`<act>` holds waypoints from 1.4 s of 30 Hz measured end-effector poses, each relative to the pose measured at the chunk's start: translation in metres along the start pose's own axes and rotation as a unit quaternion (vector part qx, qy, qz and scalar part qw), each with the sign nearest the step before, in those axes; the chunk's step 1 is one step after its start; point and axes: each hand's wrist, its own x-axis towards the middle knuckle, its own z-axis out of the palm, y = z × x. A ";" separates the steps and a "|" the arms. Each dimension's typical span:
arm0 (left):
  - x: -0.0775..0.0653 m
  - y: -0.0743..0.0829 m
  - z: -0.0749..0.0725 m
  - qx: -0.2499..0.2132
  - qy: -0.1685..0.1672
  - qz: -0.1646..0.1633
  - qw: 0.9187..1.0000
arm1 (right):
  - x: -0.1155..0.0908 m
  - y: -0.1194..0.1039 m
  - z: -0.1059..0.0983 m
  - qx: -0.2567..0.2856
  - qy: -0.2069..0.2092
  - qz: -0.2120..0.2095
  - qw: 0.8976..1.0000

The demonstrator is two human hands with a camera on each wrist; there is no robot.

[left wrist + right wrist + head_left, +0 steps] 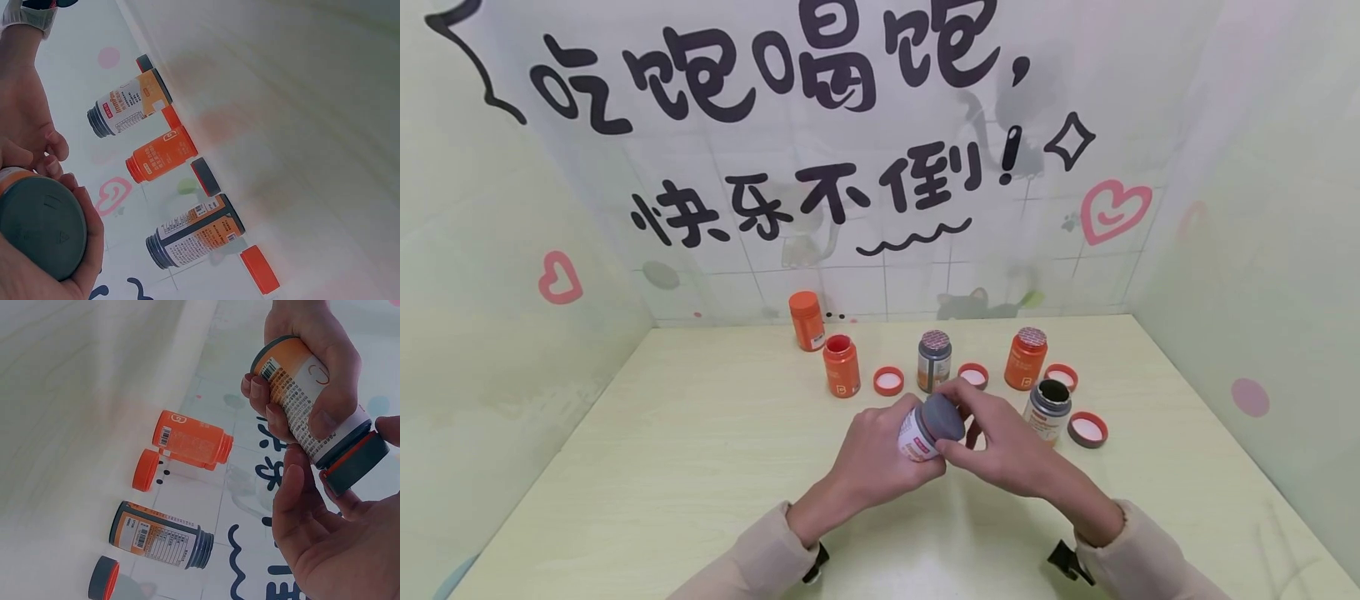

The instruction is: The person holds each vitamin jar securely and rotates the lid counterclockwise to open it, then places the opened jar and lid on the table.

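Observation:
My left hand (880, 454) grips a white, orange and grey supplement bottle (297, 394) around its body, tilted above the table. The bottle's grey lid (942, 417) sits askew at its mouth, and its red inner rim (344, 459) shows in the right wrist view. My right hand (1003, 437) holds this lid, with thumb and fingers at its edge. In the left wrist view the bottle's dark base (42, 228) faces the camera, hiding the lid. Behind the hands stands a grey bottle (934, 371) with a seal over its mouth.
Left of it are an uncapped orange bottle (841, 371) and a capped orange one (806, 321). To the right stand a sealed orange bottle (1024, 367) and an unsealed grey bottle (1043, 421). Several lids lie upturned, including an orange lid (888, 390) and a grey lid (1084, 440).

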 end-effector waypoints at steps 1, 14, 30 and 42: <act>0.000 0.000 0.000 0.001 0.001 0.001 1.000 | 0.000 0.000 0.000 0.003 -0.002 -0.001 1.000; 0.000 0.001 0.000 0.011 -0.011 0.000 1.000 | 0.004 0.001 0.003 -0.004 0.010 0.109 0.994; -0.001 0.001 0.001 0.000 0.001 0.006 1.000 | 0.000 0.000 -0.002 -0.008 0.004 0.035 0.999; 0.000 0.002 -0.001 -0.001 -0.009 -0.004 1.000 | 0.003 0.000 0.001 0.006 0.008 0.095 0.995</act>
